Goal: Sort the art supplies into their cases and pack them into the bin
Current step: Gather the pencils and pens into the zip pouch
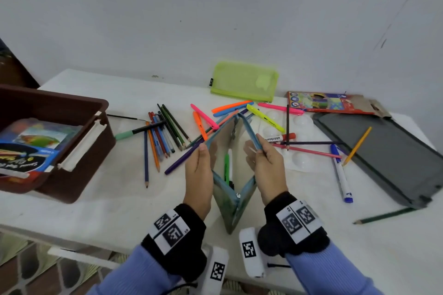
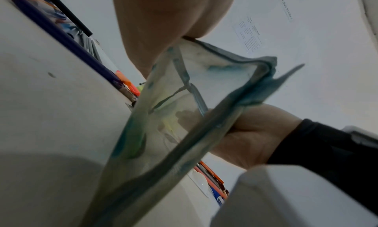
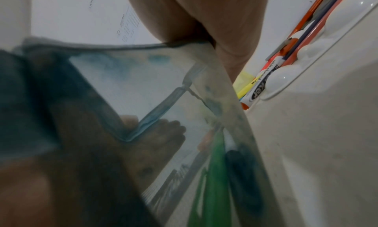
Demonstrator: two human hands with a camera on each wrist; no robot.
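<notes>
— Head view: where's the pouch (image 1: 231, 203)?

— Upright on the table (image 1: 119, 199), between both hands, mouth spread wide.

— The grips?

— The left hand (image 1: 199, 175) pinches the left rim, the right hand (image 1: 265, 170) pinches the right rim.

— Anything inside?

— A green marker (image 1: 226, 167). The brown bin (image 1: 72, 151) sits well to the left.

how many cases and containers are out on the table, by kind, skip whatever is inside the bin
zip pouches: 2, the clear zip pouch and the green mesh pouch
brown bin: 1
coloured pencil box: 1
grey flat case: 1
total: 5
</notes>
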